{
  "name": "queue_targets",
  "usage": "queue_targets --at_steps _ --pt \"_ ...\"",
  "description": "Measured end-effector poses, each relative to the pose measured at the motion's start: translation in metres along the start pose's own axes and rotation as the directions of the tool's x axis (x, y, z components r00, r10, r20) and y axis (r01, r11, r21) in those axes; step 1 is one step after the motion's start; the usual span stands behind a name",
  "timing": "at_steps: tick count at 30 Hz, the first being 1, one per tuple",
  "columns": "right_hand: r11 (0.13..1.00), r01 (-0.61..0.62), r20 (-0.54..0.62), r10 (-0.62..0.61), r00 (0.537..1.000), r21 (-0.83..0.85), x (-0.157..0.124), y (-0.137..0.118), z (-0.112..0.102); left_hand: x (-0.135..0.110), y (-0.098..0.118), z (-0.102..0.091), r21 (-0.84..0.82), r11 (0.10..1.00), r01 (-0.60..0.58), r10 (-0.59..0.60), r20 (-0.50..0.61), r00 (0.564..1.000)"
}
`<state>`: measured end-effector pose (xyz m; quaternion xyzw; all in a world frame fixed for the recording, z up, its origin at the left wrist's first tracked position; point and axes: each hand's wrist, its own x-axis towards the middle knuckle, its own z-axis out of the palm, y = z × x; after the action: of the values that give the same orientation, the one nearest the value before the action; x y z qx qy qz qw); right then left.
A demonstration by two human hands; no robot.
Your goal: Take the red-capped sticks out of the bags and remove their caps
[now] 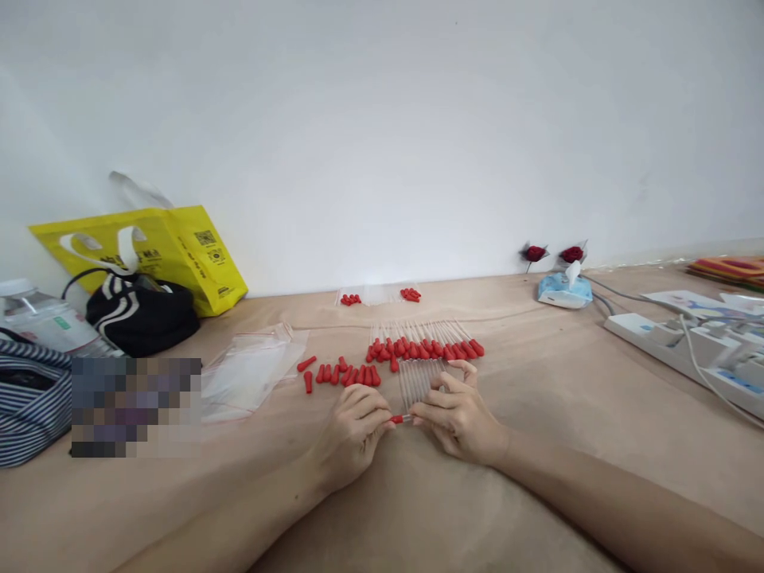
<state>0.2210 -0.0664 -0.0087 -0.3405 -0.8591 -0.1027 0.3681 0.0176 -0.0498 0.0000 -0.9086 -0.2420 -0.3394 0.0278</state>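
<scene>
My left hand [353,430] pinches a small red cap [397,419] at the end of a thin clear tube [407,418], which my right hand [457,414] pinches from the other side. Both hands rest on the beige table [537,446], meeting at its middle. Just beyond the fingers lies a bundle of bare clear tubes [416,378]. Behind it a row of capped tubes [426,338] lies fanned out with red ends toward me. Loose red caps [340,372] are scattered to the left of that row.
Clear plastic bags [251,370] lie left of the caps. A yellow bag [173,247], a black bag [140,314], a water bottle [41,318] and a striped bag [29,394] sit far left. A tissue pack [564,290] and a power strip [692,346] sit right.
</scene>
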Motion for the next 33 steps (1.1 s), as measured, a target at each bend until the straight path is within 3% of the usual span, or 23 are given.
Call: queue_targets --at_steps 7,11,13,16,19,21,24,29,33 --pt "0.999 -0.052 0.005 0.052 0.999 0.014 -0.006 0.005 -0.003 -0.005 0.0 -0.005 0.01 1.0 0.021 -0.021 -0.018 1.0" --pt "0.976 -0.218 -0.053 0.218 0.974 0.005 -0.015 0.017 -0.006 -0.008 -0.017 -0.018 0.041 0.982 0.186 -0.179 -0.131 0.975" --pt "0.959 -0.28 -0.079 0.282 0.956 0.035 -0.019 0.024 -0.006 -0.008 -0.034 -0.029 0.09 0.938 0.335 -0.314 -0.192 0.93" --pt "0.926 -0.37 -0.101 0.377 0.921 0.078 -0.022 0.032 -0.005 -0.012 -0.066 -0.046 0.147 0.797 0.585 -0.543 -0.25 0.802" --pt "0.899 -0.43 -0.115 0.437 0.892 0.083 -0.025 0.036 -0.007 -0.019 -0.092 -0.053 0.151 0.659 0.737 -0.712 -0.188 0.676" --pt "0.895 -0.441 -0.097 0.447 0.889 0.073 -0.026 0.037 -0.009 -0.023 -0.098 -0.052 0.129 0.614 0.779 -0.771 -0.117 0.627" --pt "0.879 -0.471 -0.032 0.474 0.88 0.076 -0.028 0.037 -0.011 -0.023 -0.094 -0.048 0.091 0.597 0.797 -0.795 -0.06 0.603" --pt "0.864 -0.501 0.01 0.501 0.865 0.055 -0.029 0.039 -0.005 -0.018 -0.086 -0.053 0.042 0.558 0.829 -0.826 -0.068 0.56" --pt "0.878 -0.473 0.005 0.474 0.88 0.074 -0.027 0.039 0.001 -0.007 -0.087 -0.053 0.088 0.584 0.807 -0.796 -0.133 0.591"
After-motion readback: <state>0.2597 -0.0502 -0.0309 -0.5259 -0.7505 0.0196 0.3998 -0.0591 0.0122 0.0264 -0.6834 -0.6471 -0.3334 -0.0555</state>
